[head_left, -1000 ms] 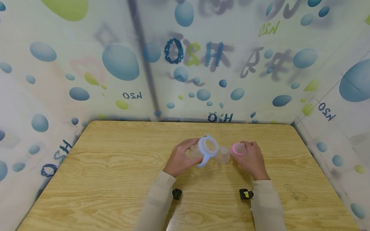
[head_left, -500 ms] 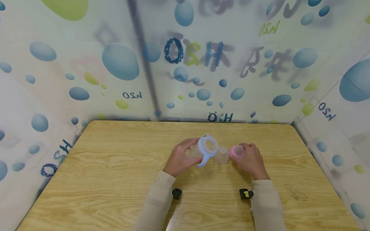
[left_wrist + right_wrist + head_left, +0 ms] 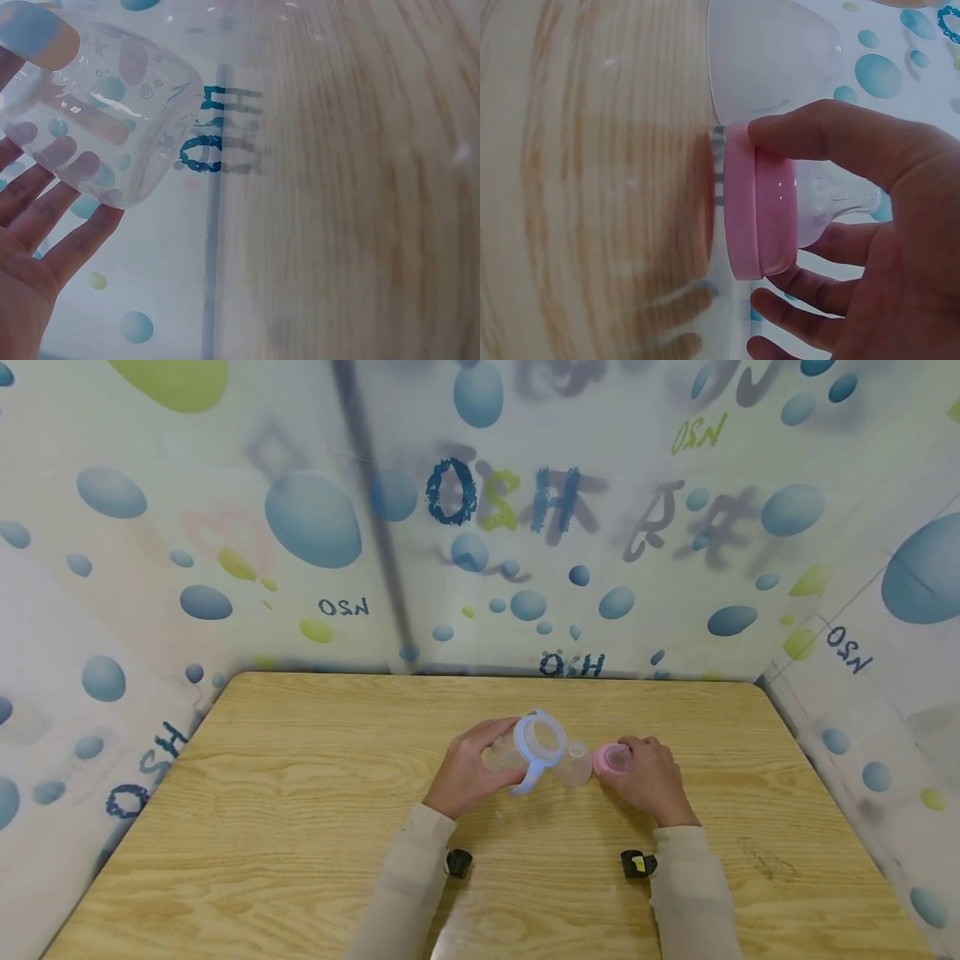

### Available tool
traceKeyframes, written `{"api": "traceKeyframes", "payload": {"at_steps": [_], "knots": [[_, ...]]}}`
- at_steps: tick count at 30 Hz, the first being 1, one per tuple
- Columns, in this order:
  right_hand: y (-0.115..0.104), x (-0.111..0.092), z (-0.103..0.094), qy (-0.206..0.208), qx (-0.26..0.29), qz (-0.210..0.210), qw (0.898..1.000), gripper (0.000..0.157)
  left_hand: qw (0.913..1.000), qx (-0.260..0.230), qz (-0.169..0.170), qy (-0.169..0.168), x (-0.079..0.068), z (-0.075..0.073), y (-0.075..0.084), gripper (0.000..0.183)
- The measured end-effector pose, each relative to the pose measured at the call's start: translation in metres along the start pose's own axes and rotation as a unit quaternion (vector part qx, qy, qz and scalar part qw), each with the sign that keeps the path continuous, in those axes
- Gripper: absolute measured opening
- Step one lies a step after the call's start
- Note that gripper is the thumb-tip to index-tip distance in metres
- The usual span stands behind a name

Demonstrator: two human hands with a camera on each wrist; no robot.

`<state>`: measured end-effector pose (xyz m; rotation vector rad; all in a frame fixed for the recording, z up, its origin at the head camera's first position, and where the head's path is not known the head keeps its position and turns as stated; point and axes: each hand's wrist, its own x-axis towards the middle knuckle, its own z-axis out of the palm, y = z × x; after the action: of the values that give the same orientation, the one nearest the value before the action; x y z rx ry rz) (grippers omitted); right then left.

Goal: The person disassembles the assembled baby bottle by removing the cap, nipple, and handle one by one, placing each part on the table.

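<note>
My left hand grips a clear baby bottle on its side, tilted, with the open mouth towards the right. A light blue ring with handles sits round the bottle's neck. In the left wrist view the bottle shows printed shapes, and fingers curve beneath it. My right hand pinches a pink screw collar with a clear teat pointing up. The right wrist view has the collar between thumb and fingers, close over the table. Between the hands stands a clear domed cap.
The wooden table reaches back to a patterned wall sheet with blue and green spots. A black wrist device sits by the left sleeve, and another black device by the right sleeve.
My right hand has shifted slightly left and nearer to me with the pink collar and teat. The clear cap has slid a little left. The left hand and bottle stay put.
</note>
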<state>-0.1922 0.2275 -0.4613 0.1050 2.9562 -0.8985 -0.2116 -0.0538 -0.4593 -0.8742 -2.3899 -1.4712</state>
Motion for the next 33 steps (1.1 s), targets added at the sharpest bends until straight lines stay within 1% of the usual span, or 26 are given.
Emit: {"api": "traceKeyframes", "payload": {"at_steps": [7,13,18,24,29,33], "knots": [[0.004,0.002,0.002,0.003,0.005,-0.012,1.0,0.069,1.0,-0.004,-0.003,-0.002,0.0,0.0,-0.001,0.064],[0.007,0.003,0.004,0.007,0.005,-0.027,1.0,0.067,1.0,-0.005,-0.005,-0.001,-0.001,0.001,0.0,0.063],[0.006,0.001,0.005,0.0,0.01,-0.024,1.0,0.068,1.0,-0.006,-0.005,0.005,-0.001,0.001,0.0,0.065],[0.004,0.0,0.004,-0.01,0.009,-0.017,1.0,0.075,0.9999,-0.009,-0.008,0.006,-0.001,0.002,0.0,0.066],[0.0,0.001,-0.002,0.001,-0.003,-0.019,1.0,0.086,0.9999,-0.008,-0.006,0.003,-0.001,0.002,0.0,0.065],[-0.011,0.0,-0.011,0.012,-0.003,-0.028,1.0,0.086,1.0,-0.006,-0.006,0.0,0.0,0.001,0.0,0.063]]}}
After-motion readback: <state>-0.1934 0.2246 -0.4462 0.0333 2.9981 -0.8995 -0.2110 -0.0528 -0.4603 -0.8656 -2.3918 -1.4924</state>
